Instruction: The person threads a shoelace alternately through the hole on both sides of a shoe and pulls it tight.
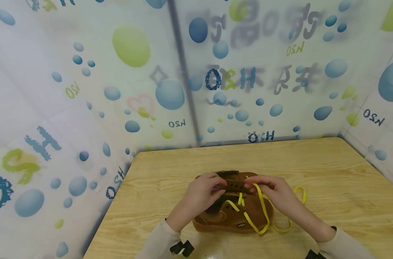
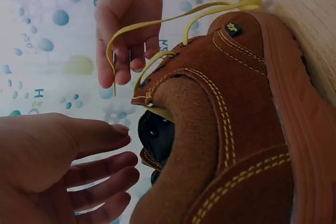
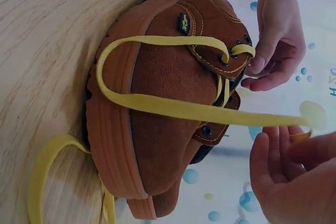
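A brown suede shoe (image 1: 228, 219) with yellow stitching lies under both hands, its toe to the right. A yellow lace (image 3: 173, 109) runs through some eyelets of its near flap. My right hand (image 1: 277, 190) pinches the lace between thumb and fingers above the toe; in the left wrist view the lace's thin end hangs below that hand's fingers. My left hand (image 2: 52, 161) is beside the shoe's opening, thumb and loosely bent fingers apart with nothing between them. The far eyelet flap (image 1: 235, 185) stands up between the two hands.
Another length of yellow lace (image 1: 304, 196) loops on the wooden table (image 1: 338, 172) to the right. Part of a second brown sole (image 3: 142, 208) shows beyond the shoe. A patterned curtain (image 1: 196, 108) hangs behind the table.
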Tool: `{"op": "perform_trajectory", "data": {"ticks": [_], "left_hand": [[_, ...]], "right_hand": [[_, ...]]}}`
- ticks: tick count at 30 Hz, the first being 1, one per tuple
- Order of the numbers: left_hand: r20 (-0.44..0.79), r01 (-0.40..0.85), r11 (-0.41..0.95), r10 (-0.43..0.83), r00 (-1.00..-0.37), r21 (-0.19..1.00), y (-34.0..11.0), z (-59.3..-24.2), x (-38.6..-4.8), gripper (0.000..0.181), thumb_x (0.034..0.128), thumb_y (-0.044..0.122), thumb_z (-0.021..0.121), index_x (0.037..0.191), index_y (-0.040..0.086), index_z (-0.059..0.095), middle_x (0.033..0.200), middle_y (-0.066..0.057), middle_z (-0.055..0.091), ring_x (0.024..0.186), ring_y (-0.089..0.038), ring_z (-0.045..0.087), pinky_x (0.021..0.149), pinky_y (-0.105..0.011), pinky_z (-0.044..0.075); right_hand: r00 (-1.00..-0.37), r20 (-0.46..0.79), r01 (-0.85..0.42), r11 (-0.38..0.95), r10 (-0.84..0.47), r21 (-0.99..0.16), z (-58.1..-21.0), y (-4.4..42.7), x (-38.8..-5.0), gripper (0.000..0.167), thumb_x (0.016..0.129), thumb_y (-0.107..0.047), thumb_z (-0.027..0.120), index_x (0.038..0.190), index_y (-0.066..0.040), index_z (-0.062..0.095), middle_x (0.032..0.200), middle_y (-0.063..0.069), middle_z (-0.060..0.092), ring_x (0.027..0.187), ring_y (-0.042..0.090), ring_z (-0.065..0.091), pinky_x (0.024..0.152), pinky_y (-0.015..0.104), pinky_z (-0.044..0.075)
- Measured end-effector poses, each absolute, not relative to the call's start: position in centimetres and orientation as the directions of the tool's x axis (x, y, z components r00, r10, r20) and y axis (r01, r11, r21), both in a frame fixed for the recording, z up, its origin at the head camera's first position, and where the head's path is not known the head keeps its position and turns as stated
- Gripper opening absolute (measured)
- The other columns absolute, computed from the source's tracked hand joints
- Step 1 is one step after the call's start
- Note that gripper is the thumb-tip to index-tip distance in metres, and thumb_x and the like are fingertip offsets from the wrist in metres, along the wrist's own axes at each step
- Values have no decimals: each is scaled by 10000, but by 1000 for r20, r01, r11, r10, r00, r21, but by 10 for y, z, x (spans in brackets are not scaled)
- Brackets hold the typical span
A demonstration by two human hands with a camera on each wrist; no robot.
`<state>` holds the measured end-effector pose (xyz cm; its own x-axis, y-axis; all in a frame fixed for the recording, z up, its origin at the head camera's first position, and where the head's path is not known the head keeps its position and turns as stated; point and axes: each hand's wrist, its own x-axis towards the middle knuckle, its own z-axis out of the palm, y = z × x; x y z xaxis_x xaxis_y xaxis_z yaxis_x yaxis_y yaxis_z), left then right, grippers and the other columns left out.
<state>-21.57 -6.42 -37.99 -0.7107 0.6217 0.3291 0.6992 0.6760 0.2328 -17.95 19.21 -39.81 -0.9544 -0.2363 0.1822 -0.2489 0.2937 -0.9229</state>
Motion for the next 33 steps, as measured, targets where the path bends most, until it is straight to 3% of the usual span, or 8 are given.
{"op": "perform_trajectory", "data": {"ticks": [5,8,12,16,20,25,33], "left_hand": [[218,711,685,678,-702,159,-60,-379,-219,192,914,310,714,1097,260,744,1011,115,688,882,-40,646,742,-171,529],[177,731,672,710,-681,116,-58,-379,-221,191,906,330,720,1088,284,755,993,138,688,893,-24,642,756,-168,527],[159,749,654,733,-661,101,-58,-381,-223,171,881,318,750,1050,305,772,970,152,683,888,-18,639,757,-160,526],[155,757,644,742,-653,106,-57,-383,-222,157,868,294,769,1025,303,777,964,151,681,880,-16,644,760,-157,528],[156,765,636,749,-644,105,-56,-384,-220,147,864,285,775,1011,294,779,964,146,686,879,-21,650,766,-162,531],[175,778,620,759,-627,100,-57,-384,-221,132,862,282,776,994,282,779,960,144,691,873,-21,655,761,-157,532],[164,773,625,756,-634,109,-57,-383,-222,130,889,293,745,1013,270,776,969,139,693,874,-24,658,762,-151,532]], "right_hand": [[-952,147,-206,203,-270,-957,-399,187,-184,287,1046,-106,469,1181,90,629,1049,216,700,841,111,687,737,282,575],[-937,154,-225,204,-315,-953,-402,184,-188,235,1017,-65,520,1149,120,578,981,234,677,744,86,660,688,277,585],[-931,102,-206,272,-352,-940,-406,179,-193,206,1011,-39,519,1188,66,520,966,207,678,624,106,595,565,287,544],[-940,92,-228,406,-327,-885,-410,176,-195,154,993,-106,578,1127,-31,598,940,110,706,594,104,567,497,288,501],[-936,181,-322,526,-302,-787,-415,176,-196,68,954,-116,637,1001,-125,686,923,29,713,610,61,578,538,262,509],[-883,336,-469,662,-328,-584,-419,174,-201,104,905,-93,693,963,-174,722,938,-60,720,845,90,675,716,241,539],[-781,437,-594,747,-447,-298,-418,169,-207,99,874,-123,730,937,-200,733,888,-99,669,761,69,647,655,218,520]]}}
